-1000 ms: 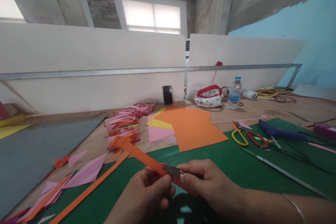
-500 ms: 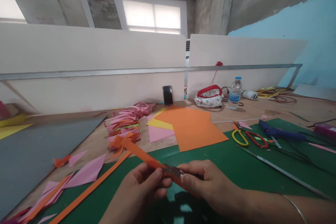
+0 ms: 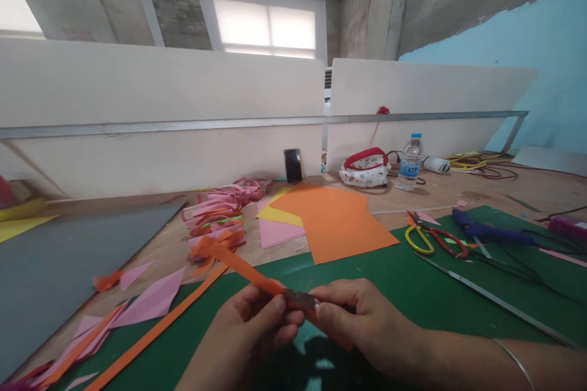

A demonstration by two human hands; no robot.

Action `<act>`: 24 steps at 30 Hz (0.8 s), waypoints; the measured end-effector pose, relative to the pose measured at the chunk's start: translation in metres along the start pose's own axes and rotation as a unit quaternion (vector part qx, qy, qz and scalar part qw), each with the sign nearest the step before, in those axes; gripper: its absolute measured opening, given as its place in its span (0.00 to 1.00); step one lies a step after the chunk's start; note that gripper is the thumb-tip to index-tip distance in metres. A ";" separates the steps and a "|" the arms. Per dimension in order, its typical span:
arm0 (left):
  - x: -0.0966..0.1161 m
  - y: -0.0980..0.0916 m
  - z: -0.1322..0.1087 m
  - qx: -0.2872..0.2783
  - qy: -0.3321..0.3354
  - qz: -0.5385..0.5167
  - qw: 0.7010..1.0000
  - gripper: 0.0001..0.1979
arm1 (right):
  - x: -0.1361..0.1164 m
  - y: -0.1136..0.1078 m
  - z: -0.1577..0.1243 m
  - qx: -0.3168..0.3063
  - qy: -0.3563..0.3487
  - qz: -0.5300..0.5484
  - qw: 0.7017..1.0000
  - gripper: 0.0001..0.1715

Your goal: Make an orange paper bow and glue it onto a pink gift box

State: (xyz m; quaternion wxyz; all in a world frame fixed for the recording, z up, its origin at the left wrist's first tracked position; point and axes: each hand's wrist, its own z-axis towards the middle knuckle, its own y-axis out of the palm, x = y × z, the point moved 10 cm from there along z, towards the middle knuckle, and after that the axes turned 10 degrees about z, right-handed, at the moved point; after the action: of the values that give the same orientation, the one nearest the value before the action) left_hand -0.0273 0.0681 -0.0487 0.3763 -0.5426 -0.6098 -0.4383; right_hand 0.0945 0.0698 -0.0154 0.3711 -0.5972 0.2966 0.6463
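An orange strip [image 3: 247, 270] slants from the small orange bundle at the left down to my hands. Its near part is pinched between the thumb and fingers of my left hand [image 3: 261, 321]. My right hand [image 3: 355, 317] is closed around a small dark metal piece [image 3: 300, 299] that lies across the strip, its tip touching the left fingertips. The strip continues below the right fingers. What kind of metal piece it is cannot be made out. Another long orange strip [image 3: 160, 327] lies left of my hands, on the green mat [image 3: 257, 264].
Orange sheets [image 3: 343, 226], folded pink strips [image 3: 220, 214] and a phone [image 3: 293, 165] are ahead. Scissors [image 3: 438, 238], a blue glue gun [image 3: 490, 229], a metal ruler [image 3: 499, 300], a bottle [image 3: 409, 164] and a pouch [image 3: 365, 170] stand or lie right. Pink scraps [image 3: 153, 299] lie left.
The dark metal piece has tilted slightly against the strip, and the left fingers have shifted a little. The other things have stayed where they were.
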 end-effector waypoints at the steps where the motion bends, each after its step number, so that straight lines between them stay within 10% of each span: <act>1: 0.000 0.000 0.000 -0.001 -0.004 0.001 1.000 0.05 | 0.000 0.000 0.000 0.003 -0.003 -0.003 1.000 0.18; 24: -0.008 0.009 0.005 -0.057 -0.007 -0.012 0.998 0.07 | -0.007 0.002 -0.001 0.006 -0.040 -0.012 0.999 0.14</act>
State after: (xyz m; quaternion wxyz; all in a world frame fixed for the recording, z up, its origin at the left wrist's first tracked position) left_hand -0.0173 0.0702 -0.0564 0.3354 -0.5589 -0.5930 -0.4727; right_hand 0.0934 0.0669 -0.0090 0.3940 -0.5725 0.2778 0.6632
